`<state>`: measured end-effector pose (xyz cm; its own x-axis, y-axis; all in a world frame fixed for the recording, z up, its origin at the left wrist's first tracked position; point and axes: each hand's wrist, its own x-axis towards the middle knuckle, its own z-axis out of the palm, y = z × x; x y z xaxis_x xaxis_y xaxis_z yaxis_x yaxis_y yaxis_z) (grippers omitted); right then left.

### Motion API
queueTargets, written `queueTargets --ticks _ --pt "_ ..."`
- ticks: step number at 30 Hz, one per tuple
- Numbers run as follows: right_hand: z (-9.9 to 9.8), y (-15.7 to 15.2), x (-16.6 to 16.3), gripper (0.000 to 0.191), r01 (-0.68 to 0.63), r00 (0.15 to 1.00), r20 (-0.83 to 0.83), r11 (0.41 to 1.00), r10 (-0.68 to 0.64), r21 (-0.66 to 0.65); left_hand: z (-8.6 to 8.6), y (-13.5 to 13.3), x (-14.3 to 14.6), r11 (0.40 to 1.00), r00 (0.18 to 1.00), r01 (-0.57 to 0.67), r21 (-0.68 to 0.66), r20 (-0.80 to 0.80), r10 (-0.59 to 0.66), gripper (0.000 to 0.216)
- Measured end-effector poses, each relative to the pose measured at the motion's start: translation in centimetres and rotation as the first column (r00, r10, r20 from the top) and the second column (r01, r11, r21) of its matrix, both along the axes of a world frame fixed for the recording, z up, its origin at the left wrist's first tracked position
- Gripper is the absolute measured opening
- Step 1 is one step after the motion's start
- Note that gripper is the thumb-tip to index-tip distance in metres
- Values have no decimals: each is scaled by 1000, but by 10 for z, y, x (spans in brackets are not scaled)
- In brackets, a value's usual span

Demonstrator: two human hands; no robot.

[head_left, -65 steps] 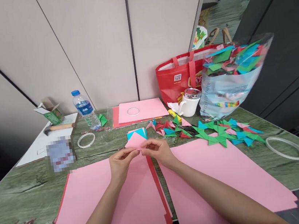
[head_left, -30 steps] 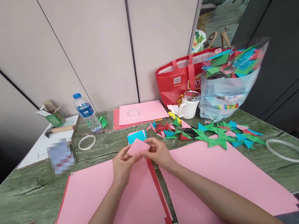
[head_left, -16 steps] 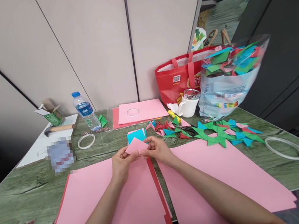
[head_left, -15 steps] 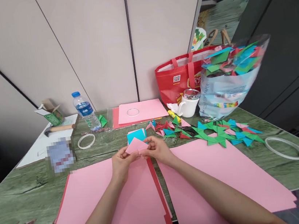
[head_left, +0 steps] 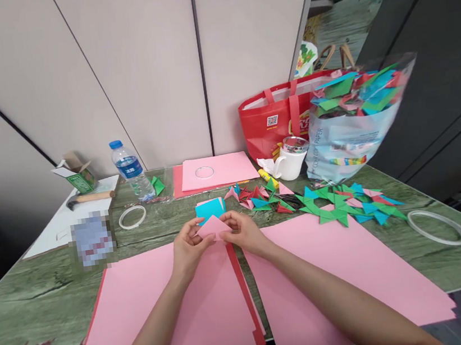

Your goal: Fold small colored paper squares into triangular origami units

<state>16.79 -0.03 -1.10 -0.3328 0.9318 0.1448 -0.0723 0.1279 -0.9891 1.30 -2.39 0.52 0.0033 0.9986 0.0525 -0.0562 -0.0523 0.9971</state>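
Observation:
A small folded piece of pink paper (head_left: 214,227) is held between both hands, its peak pointing away from me. My left hand (head_left: 190,247) pinches its left side, thumb on the near face. On the right side, my right hand (head_left: 244,232) grips it between thumb and fingers. Just beyond the fingers lies a small stack of paper squares with a blue one (head_left: 210,209) on top. Beneath my forearms are large pink sheets on the left (head_left: 205,306) and on the right (head_left: 332,272); red sheets show under the left pile.
Folded paper pieces (head_left: 328,205) lie right of centre, near white rings (head_left: 438,228). Behind stand a white mug (head_left: 290,160), a red bag (head_left: 258,126) and a clear bag of folded paper (head_left: 345,140). A water bottle (head_left: 132,171) and a hammer (head_left: 93,197) are at left.
The pink paper has turned from a tilted diamond into a more even, peaked shape, lower between the hands. My left fingers have spread along its left edge.

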Motion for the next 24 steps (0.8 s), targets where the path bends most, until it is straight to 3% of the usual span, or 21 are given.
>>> queueTargets --ticks 8,14,18,24 --pt "-1 -4 -2 36 41 999 7 997 -42 66 2 -1 0 1000 1000 29 -1 -9 -29 36" --pt "0 -4 -2 28 114 993 4 993 -115 32 2 -2 3 998 998 32 62 -52 -29 35" --pt "2 -4 -1 28 68 997 -18 997 -69 -33 1 -3 4 995 997 42 91 -74 -36 32" --pt "6 -6 -1 12 2 999 33 1000 -1 -27 -1 -1 2 989 989 109 100 -113 -97 28"
